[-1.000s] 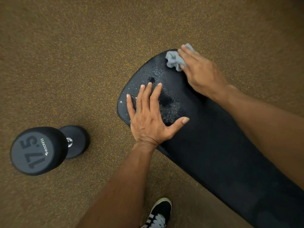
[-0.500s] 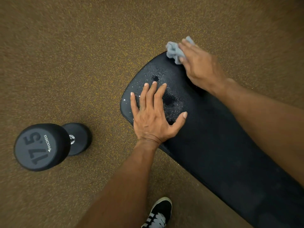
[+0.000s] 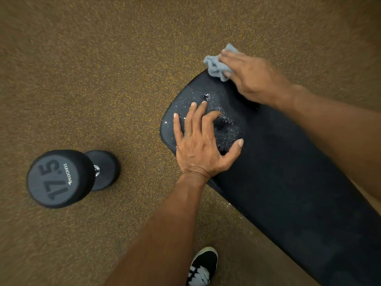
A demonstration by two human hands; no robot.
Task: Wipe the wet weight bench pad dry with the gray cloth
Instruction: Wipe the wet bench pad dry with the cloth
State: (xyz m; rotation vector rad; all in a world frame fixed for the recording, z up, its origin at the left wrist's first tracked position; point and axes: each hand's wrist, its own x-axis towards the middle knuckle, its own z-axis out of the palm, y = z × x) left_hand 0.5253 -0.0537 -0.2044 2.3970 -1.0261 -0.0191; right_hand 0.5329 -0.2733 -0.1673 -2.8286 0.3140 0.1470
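Rounded end of weight bench pad (image 3: 288, 182) at centre of frame, dotted with water droplets (image 3: 228, 124). Speckled floor (image 3: 103, 69) all round that end, wide room above and to the left. Gray cloth (image 3: 216, 67) bunched at the pad's upper rim, partly overhanging, held by right hand (image 3: 253, 79), fingers over, thumb at its lower edge. Left hand (image 3: 198, 145) flat and spread on the wet patch by the left rim. Dumbbell (image 3: 61, 178) well apart, lower left. Compared with a second ago: cloth farther past the rim, left hand on the same patch.
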